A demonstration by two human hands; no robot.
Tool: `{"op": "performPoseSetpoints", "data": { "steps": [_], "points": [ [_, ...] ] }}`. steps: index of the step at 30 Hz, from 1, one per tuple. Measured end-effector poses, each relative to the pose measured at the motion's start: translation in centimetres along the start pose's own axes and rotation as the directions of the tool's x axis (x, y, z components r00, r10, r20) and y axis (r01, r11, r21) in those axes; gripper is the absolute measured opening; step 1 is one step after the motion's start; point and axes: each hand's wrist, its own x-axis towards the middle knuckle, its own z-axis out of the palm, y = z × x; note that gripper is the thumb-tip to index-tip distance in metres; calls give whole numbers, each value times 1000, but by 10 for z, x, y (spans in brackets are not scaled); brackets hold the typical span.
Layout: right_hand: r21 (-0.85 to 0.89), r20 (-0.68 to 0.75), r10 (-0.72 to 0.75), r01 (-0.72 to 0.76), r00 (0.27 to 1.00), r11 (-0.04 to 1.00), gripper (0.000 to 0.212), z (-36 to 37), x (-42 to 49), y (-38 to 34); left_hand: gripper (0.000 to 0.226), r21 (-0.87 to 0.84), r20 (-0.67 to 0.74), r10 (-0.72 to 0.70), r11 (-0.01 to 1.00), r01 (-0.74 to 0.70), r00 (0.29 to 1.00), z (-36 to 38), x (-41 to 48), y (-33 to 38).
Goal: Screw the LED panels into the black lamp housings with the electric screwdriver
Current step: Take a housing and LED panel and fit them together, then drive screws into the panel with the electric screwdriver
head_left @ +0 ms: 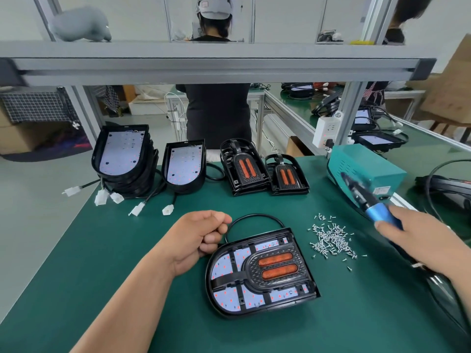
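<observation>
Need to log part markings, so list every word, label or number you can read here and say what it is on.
No text here can be read.
Label on the teal box: printed lines, too blurred to read.
Small white mark on the rim of a lamp housing at the back: too small to read.

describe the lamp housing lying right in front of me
The lamp housing is black plastic, D-shaped, flat on the green mat, rounded end left. A white LED panel with red dots shows through a black grille carrying two orange strips. A black cable loops from its far side. The curled left hand sits at its far-left corner; contact unclear. The electric screwdriver in the right hand is clear of it.
</observation>
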Motion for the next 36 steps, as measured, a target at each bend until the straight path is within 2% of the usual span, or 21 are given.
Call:
{"op": "performPoseSetpoints", "data": {
  "steps": [2,4,6,8,10,12,15,19,22,25,30,33,36],
  "points": [
    [202,-57,-6,17,998,979,27,-5,-5,-2,21,-76,11,-6,997,6,1000,-1,1,0],
    [330,-80,-18,44,997,943,21,-9,-7,-8,24,-110,24,-8,994,11,1000,-1,2,-1],
    [491,-82,-1,41,997,870,18,-11,-6,-18,27,-124,46,-8,992,13,999,-2,2,-2],
    [723,-27,79,-35,996,690,18,-12,0,-30,29,-145,69,-7,989,17,998,-4,3,-3],
    [845,32,150,-107,988,524,21,-13,8,-41,30,-178,76,-4,984,18,997,-5,3,-3],
    [914,66,199,-139,978,381,25,-13,17,-48,30,-198,67,5,980,8,998,-5,3,-3],
    [981,126,208,-153,970,118,20,-14,27,-59,30,-202,47,18,979,-8,999,-3,2,-3],
    [971,187,277,-134,943,-199,23,-11,34,-83,23,-170,46,26,985,-18,999,1,2,-3],
    [925,201,352,-59,914,-375,25,-5,37,-106,20,-184,26,16,983,-11,1000,1,3,-3],
    [892,199,360,-17,911,-451,24,4,37,-126,21,-181,20,7,983,-3,1000,0,4,-4],
    [867,196,295,-24,935,-498,15,20,38,-158,31,-108,26,25,994,-22,999,0,4,-6],
    [862,194,260,-37,946,-506,13,28,38,-177,27,-90,35,40,995,-36,999,1,3,-6],
    [828,193,240,-27,951,-560,13,34,37,-195,21,-83,57,50,996,-45,997,4,1,-5]
  ]
}}
